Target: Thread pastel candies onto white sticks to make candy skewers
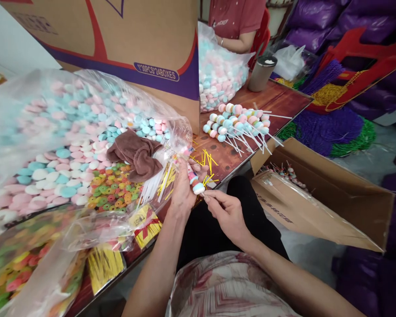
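My left hand (182,185) is closed around a candy skewer (198,188) strung with pink, blue and white pieces, in a clear wrapper that shows above the fingers. At the skewer's lower end, the thumb and fingertips of my right hand (225,215) are pinched together on the thin stick or wrapper end; which one is hard to make out. Gold twist ties (208,162) lie loose just beyond my hands. White sticks (149,187) and a brown cloth (137,155) are to the left of my left hand.
Marshmallow candies (49,171) and ring candies (110,187) spread across the table's left. Finished skewers (239,121) are piled at the right edge. A large carton (125,44) stands behind; an open box (317,193) is on my right. A co-worker's arm (240,43) shows beyond.
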Available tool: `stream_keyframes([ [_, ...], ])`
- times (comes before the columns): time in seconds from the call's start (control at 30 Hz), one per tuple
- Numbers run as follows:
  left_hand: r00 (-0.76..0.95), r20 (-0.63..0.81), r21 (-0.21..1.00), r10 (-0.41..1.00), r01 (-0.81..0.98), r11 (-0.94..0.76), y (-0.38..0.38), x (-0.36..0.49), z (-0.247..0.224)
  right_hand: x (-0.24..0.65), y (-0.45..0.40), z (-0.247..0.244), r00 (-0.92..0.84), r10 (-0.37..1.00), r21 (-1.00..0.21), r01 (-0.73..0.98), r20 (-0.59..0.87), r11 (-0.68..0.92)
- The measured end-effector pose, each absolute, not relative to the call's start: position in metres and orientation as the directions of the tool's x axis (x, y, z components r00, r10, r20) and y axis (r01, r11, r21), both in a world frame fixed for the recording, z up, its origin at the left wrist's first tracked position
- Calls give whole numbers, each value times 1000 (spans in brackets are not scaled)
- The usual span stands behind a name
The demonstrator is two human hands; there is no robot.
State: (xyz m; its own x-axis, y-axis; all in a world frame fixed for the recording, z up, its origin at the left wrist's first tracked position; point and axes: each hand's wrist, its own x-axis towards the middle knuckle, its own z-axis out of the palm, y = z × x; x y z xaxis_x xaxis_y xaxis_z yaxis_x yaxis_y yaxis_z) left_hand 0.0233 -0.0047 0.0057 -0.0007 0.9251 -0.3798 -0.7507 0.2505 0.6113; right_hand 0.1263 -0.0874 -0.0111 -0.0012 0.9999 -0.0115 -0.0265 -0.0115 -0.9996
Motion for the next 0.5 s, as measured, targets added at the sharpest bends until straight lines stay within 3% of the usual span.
stream_keyframes([
  [0.07,58,-360,624,931,-727,286,-7,24,4,126,-82,-10,22,999,-996,-76,-49,-48],
  [0.17,175,-374,627,911,-675,387,-9,20,1,128,-77,-12,36,999,-999,-34,10,12],
  [0.33,227,-424,604,877,-650,461,-11,15,-1,127,-83,-16,-23,973,-943,240,230,229],
  [0.5,287,-380,635,879,-610,474,-17,20,-4,119,-76,-17,34,953,-884,386,301,266],
])
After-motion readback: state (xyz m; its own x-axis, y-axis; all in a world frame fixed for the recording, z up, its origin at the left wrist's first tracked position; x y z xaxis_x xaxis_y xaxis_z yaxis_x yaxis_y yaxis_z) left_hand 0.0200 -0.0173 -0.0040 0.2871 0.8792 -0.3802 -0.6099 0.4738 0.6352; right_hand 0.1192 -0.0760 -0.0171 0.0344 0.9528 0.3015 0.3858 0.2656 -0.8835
